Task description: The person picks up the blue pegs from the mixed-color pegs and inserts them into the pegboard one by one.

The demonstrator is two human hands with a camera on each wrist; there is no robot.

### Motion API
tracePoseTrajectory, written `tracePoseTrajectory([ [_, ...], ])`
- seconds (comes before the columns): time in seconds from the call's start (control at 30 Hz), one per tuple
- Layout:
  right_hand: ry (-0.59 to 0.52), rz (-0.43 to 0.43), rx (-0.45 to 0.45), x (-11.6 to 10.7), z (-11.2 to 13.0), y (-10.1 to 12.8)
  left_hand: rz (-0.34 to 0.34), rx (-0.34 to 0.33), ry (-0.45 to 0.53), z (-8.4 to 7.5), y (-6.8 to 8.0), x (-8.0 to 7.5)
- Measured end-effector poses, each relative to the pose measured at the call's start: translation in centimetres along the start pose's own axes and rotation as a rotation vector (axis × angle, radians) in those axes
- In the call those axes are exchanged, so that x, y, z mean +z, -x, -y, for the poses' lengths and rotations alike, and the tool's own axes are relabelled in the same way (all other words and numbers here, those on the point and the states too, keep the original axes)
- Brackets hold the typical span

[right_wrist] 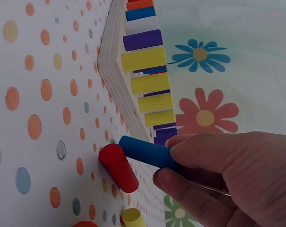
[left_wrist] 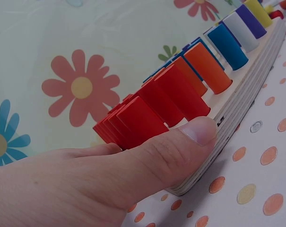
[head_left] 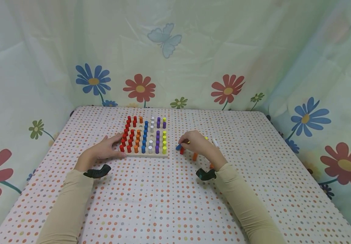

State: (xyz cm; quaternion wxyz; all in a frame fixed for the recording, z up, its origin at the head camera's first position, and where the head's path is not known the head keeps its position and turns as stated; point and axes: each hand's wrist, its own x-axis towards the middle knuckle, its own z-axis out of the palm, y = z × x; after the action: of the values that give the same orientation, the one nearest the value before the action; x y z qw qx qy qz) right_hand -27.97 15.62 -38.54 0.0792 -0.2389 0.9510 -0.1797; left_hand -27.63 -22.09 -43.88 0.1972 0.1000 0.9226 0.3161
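Observation:
A wooden pegboard (head_left: 151,155) carries columns of red, orange, blue, white, purple and yellow pegs, with gaps in some columns. My left hand (head_left: 105,148) rests against its left side, the thumb lying along the front corner and the other fingers reaching along the left edge. Right of the board, my right hand (head_left: 196,142) pinches a blue peg (right_wrist: 145,151) between thumb and fingers. The blue peg is tilted, and its free end is close to a red peg (right_wrist: 119,168); whether they touch I cannot tell.
Loose pegs lie around my right hand: an orange peg (head_left: 195,156), a white peg (head_left: 215,142), a yellow peg (right_wrist: 133,217) and another orange peg (head_left: 212,166) near the wrist. A dotted cloth (head_left: 151,203) covers the table. Flowered curtains (head_left: 175,67) hang behind and at the sides.

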Motion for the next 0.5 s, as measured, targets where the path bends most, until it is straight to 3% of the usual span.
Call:
tracePoseTrajectory([
  [0.5, -0.021, -0.057, 0.054, 0.41, 0.04, -0.35, -0.003, 0.013, -0.018, 0.17, 0.02, -0.02],
])
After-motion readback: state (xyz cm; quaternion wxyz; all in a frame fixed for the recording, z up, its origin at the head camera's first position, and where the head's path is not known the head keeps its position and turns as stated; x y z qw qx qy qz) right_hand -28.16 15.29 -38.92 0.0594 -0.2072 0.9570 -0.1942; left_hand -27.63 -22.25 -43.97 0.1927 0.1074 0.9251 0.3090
